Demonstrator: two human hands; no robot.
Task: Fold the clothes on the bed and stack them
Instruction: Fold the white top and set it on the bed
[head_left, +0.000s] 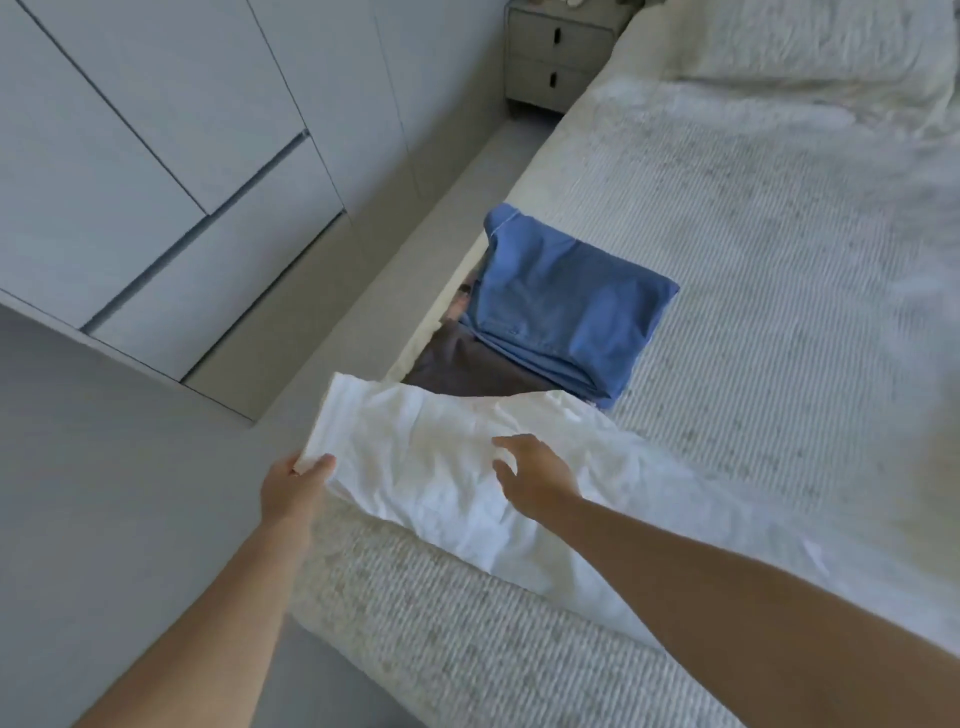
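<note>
Head view, downward (near bed (727, 291))

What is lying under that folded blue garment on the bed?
Under the folded blue garment lies a dark grey garment. The white garment covers its near edge; anything deeper is hidden.

stack (561, 306) on bed (753, 270) | garment (431, 457) before stack | nightstand (556, 57) behind

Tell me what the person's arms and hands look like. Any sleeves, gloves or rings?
Both arms are bare as far up as the picture shows, with no sleeves in view. The left hand and the right hand wear no gloves. I can see no rings, watch or bracelets on the parts that show. The picture is a little blurry, so tiny things could be missed.
</note>
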